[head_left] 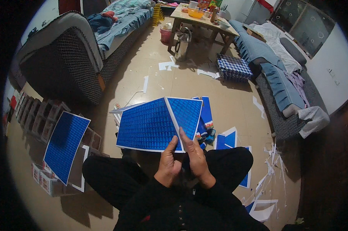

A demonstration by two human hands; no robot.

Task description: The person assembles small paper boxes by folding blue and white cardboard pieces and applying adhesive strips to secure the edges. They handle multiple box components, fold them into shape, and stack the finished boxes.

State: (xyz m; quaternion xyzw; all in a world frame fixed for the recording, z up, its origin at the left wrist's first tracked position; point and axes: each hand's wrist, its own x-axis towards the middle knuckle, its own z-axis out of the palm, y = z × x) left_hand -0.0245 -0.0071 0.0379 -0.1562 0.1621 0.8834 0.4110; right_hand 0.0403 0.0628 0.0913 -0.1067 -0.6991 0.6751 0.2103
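Note:
I sit cross-legged on the floor, black sleeves and trousers below me. My left hand (169, 161) and my right hand (195, 156) both pinch the near edge of a shiny blue patterned sheet (150, 125) with a white border. The sheet is creased into two panels, a wide left one and a narrower right one (185, 113). It is held up above my knees, tilted away from me. More blue sheets (228, 138) lie on the floor just beyond it.
Another blue sheet (64, 144) leans at my left over small boxes (46, 181). White paper scraps (268, 161) litter the floor at right. Sofas (77, 54) (281, 88) flank the room; a wooden table (201, 21), metal kettle (181, 44) and checkered stool (233, 67) stand ahead.

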